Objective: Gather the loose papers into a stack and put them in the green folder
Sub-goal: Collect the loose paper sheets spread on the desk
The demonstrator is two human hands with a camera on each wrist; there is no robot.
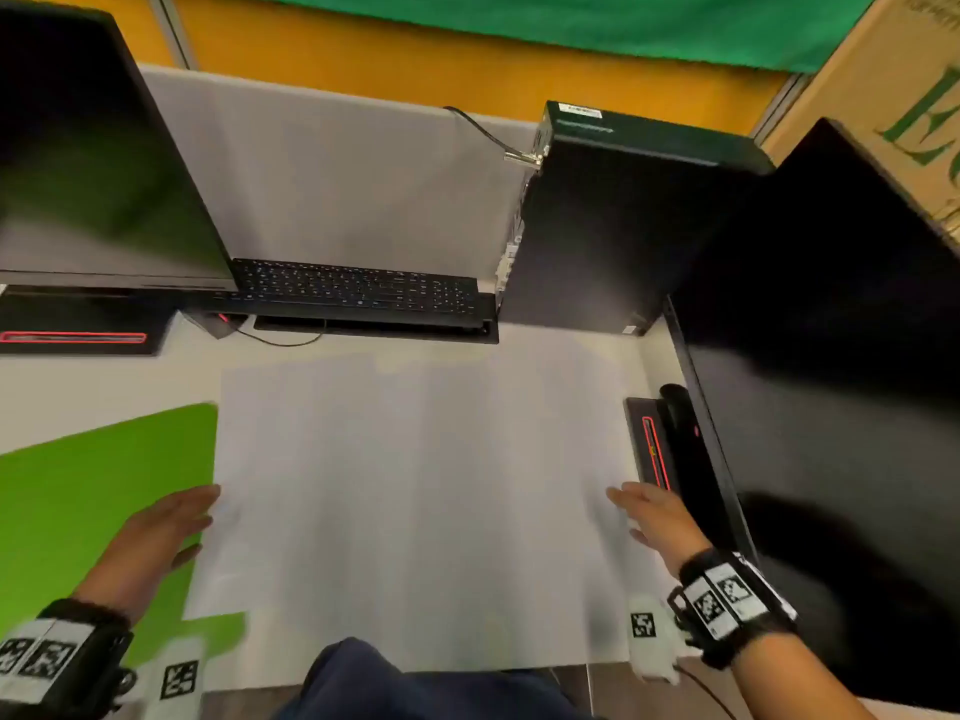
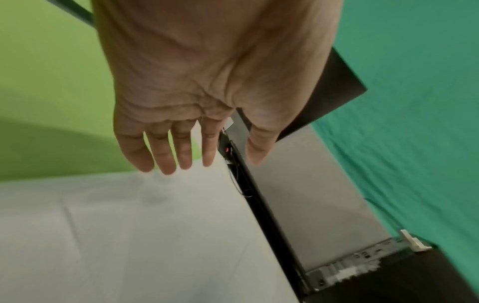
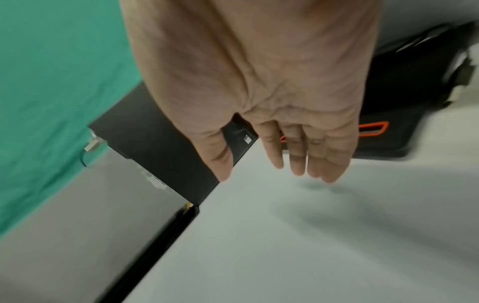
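Papers [image 1: 415, 501] lie spread flat on the desk before us, long axis unclear. Green folder [image 1: 93, 491] lies left, partly beneath them. Our left hand [image 1: 166, 527] and right hand [image 1: 657, 517] flank them, fingers straight, holding nothing.

Papers [image 1: 415, 485] lie right of the folder [image 1: 93, 491], apparently overlapping it.

Large green letters stand on the cardboard box [image 1: 893, 70] at the desk's far right corner; only an "E" reads clearly. The white label on top of the computer tower [image 1: 613, 210] is too small and blurred to read.
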